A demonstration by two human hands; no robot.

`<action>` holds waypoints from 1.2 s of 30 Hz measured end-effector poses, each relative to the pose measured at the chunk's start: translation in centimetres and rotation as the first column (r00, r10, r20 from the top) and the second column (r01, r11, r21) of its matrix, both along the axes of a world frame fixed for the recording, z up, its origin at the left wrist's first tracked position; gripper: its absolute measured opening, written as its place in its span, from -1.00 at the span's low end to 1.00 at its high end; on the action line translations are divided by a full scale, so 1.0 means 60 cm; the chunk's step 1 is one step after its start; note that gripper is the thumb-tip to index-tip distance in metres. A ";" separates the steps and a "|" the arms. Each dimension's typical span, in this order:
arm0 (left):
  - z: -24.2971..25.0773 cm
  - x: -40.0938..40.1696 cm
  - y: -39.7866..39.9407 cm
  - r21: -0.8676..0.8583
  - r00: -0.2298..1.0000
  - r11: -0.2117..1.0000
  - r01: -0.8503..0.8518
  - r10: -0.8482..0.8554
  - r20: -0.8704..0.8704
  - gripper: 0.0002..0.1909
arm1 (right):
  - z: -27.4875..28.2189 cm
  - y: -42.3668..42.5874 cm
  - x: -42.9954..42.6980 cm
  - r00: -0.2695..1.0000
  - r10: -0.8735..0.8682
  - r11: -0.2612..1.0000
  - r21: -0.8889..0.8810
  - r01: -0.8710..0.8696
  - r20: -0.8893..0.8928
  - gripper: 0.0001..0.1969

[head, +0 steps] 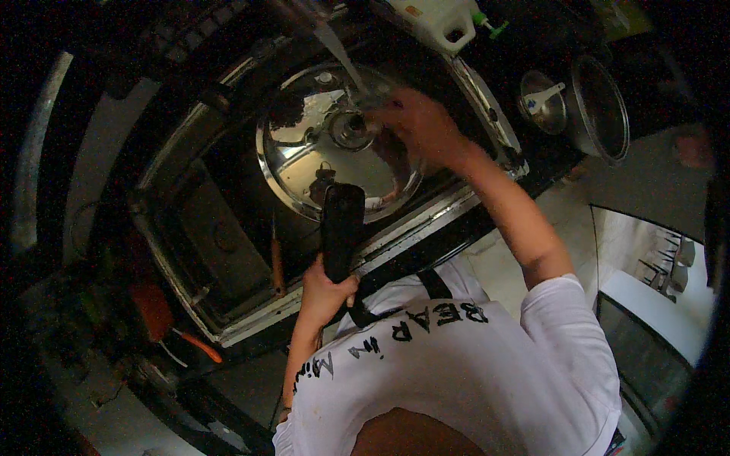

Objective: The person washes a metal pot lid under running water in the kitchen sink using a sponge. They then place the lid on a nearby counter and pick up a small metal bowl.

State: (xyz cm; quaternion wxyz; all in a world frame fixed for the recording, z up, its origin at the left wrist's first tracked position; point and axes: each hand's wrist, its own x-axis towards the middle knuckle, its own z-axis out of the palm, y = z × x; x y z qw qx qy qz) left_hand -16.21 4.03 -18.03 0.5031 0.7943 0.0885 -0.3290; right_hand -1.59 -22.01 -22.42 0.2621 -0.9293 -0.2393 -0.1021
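A large round polished metal lid or pan (319, 148), with a ring and knob at its middle, lies over the sink basin. My left hand (331, 290) is closed around a thick black handle (343, 228) at its near edge; whether handle and round piece are one cannot be told. Blurred by motion, my right hand (422, 122) is over the right part of the round piece, its fingers close to the knob. What the fingers touch is unclear. A blurred pale streak, perhaps a tap spout (342, 54), comes down from above.
The metal sink rim (422, 225) surrounds the work. A wooden-handled tool (277, 259) leans inside, left of my left hand. A white plastic jug (445, 25) stands behind. To the right are a small bowl with a spoon (544, 102) and a larger bowl (601, 111). An orange-handled tool (199, 346) lies left.
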 end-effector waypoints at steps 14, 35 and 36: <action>0.003 0.008 -0.013 -0.021 0.997 1.000 -0.023 0.022 -0.078 -0.69 | 0.077 0.055 0.140 0.933 0.288 0.858 -0.376 -0.351 -0.215 -0.84; -0.001 0.019 -0.020 0.099 0.999 0.995 -0.028 0.025 0.032 -0.77 | 0.033 0.172 -0.034 0.943 -0.293 0.956 -0.059 0.287 -0.158 -0.66; 0.003 0.014 -0.026 0.139 0.996 0.990 -0.022 0.009 0.092 -0.77 | 0.036 0.180 -0.024 0.943 -0.306 0.949 -0.118 0.291 -0.131 -0.64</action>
